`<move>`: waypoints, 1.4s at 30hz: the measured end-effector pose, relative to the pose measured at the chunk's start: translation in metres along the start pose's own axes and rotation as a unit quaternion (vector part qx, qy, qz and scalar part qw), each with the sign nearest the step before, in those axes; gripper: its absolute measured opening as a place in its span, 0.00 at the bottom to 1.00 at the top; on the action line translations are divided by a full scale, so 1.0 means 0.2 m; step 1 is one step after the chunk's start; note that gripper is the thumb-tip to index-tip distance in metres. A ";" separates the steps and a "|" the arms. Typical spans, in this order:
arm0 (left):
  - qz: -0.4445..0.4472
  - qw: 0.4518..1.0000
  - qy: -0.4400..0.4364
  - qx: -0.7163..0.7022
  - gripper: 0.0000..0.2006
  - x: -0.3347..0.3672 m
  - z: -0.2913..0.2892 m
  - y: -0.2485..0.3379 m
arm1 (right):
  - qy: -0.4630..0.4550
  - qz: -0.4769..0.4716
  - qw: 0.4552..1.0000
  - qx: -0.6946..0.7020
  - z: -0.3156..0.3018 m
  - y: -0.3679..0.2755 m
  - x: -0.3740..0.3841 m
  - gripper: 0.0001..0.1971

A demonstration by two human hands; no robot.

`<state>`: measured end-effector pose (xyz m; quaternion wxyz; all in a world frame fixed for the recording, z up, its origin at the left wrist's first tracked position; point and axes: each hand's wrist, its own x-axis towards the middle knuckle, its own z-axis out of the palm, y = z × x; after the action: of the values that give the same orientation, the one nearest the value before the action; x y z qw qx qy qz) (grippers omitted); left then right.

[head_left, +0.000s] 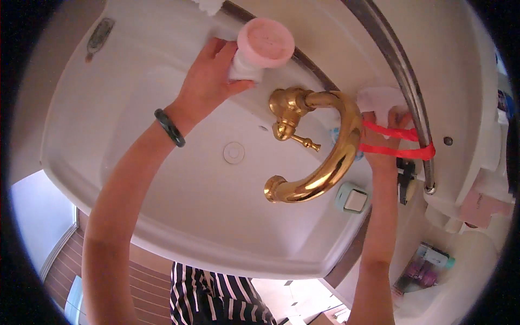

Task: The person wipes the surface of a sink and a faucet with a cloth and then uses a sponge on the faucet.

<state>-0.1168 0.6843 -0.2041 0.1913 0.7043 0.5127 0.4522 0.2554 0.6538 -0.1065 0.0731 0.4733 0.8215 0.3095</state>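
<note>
My left hand (208, 78) is wrapped round a white container with a wide pink top (265, 43), held over the back rim of the white washbasin (184, 238). A dark bangle (169, 128) circles that wrist. Beyond the gold tap (346, 146), my right hand (385, 141) reaches to the ledge at the right. Its fingers are closed on a white cloth (379, 97), which lies partly against the ledge. Red bands (398, 153) looped on the metal rail cross in front of this hand and hide part of it.
The tap's spout arches over the basin, its lever (306, 142) pointing right. A green soap dish with a white bar (355, 200) sits on the right rim. A curved metal rail (398, 59) runs above the ledge. Bottles (425, 265) stand at the lower right.
</note>
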 end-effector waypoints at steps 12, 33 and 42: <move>-0.031 0.999 -0.027 -0.016 0.33 -0.03 0.00 0.00 | -0.080 0.171 0.967 0.168 0.02 -0.11 0.11 0.31; -0.352 0.870 -0.082 -0.335 0.12 -0.79 -0.53 0.55 | 0.106 0.607 -0.065 0.785 -0.54 -1.01 -0.51 0.15; -0.469 0.752 -0.156 -0.437 0.16 -0.85 -0.77 0.38 | -0.094 0.460 0.490 0.735 -1.05 -1.40 -0.30 0.20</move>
<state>-0.2147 0.4706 -0.1431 0.7437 0.2761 0.4879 0.3642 -0.0032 0.4115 -0.1113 -0.3767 0.6927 0.4049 -0.4629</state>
